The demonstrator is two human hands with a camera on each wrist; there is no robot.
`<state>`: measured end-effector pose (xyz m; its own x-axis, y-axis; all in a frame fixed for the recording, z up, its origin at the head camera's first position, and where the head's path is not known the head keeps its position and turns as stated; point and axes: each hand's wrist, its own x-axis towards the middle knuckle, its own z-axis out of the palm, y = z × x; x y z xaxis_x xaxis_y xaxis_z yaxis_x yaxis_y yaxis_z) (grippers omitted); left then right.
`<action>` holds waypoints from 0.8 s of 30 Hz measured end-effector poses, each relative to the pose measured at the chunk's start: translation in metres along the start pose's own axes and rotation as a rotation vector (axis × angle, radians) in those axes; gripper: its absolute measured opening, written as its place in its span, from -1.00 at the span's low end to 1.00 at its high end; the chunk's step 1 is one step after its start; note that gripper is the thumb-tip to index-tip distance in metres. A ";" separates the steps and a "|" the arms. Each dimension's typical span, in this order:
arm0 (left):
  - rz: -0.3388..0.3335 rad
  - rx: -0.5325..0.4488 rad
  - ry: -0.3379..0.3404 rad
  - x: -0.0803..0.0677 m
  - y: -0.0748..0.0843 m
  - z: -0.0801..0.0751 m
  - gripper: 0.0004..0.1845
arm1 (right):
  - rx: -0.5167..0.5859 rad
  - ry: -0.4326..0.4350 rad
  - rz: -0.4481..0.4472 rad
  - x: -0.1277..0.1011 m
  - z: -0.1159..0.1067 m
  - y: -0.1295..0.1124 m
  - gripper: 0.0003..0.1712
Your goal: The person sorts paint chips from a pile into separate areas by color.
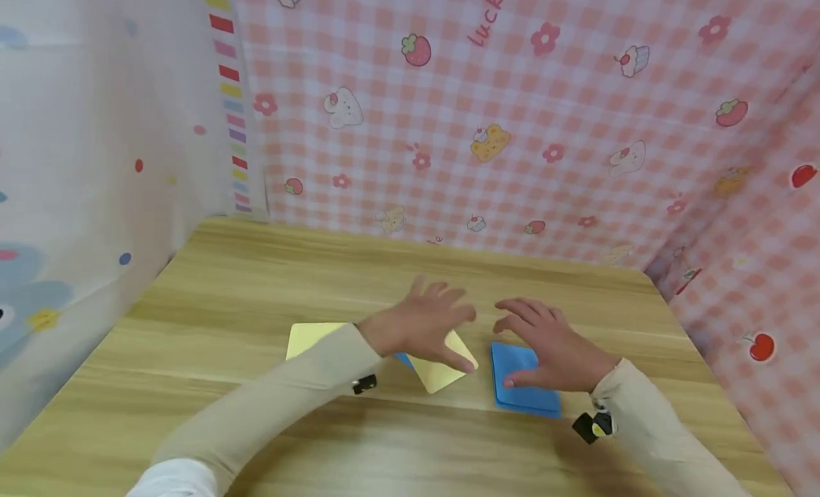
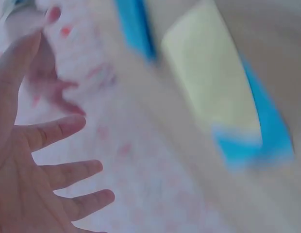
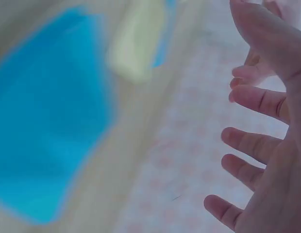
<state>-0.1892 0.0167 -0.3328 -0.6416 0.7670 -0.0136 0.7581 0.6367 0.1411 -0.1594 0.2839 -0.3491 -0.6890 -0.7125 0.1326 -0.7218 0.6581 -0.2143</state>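
My left hand (image 1: 426, 322) hovers with spread fingers over a flat pale yellow piece (image 1: 438, 374). A blue piece (image 2: 269, 121) shows from under its edges in the left wrist view. Another yellow piece (image 1: 314, 335) lies partly hidden behind my left forearm. To the right, a flat blue square (image 1: 527, 399) with layered edges lies on the table. My right hand (image 1: 557, 347) is above it, fingers apart and loosely bent. Neither hand holds anything. In the right wrist view the blue square (image 3: 48, 121) is blurred, below the palm side of my hand.
A wood-grain table (image 1: 397, 447) lies under both arms. Behind it hangs a pink checked cloth (image 1: 448, 112), which continues along the right side (image 1: 769, 283). A white patterned cloth (image 1: 96, 127) covers the left side. Small black devices (image 1: 365, 384) sit at both wrists.
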 end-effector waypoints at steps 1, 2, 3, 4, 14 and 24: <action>-0.011 -0.007 0.042 -0.010 -0.008 -0.008 -0.23 | -0.018 0.013 -0.030 0.008 -0.006 -0.005 -0.22; -0.019 -0.005 0.087 -0.019 -0.016 -0.014 -0.24 | -0.038 0.020 -0.055 0.015 -0.012 -0.009 -0.21; -0.028 -0.008 0.120 -0.027 -0.022 -0.017 -0.25 | -0.049 0.020 -0.076 0.021 -0.016 -0.012 -0.20; -0.037 -0.013 0.136 -0.034 -0.026 -0.019 -0.26 | -0.061 0.014 -0.095 0.027 -0.019 -0.014 -0.20; -0.204 0.078 -0.221 -0.020 -0.011 0.019 -0.01 | 0.009 -0.298 -0.038 0.070 0.024 -0.003 -0.25; -0.242 0.158 -0.236 -0.014 -0.014 0.047 0.02 | 0.057 -0.379 0.048 0.083 0.063 -0.016 -0.01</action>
<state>-0.1857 0.0007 -0.3815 -0.7737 0.5783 -0.2588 0.6083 0.7922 -0.0483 -0.2008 0.1984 -0.3956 -0.6409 -0.7278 -0.2438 -0.6772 0.6857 -0.2667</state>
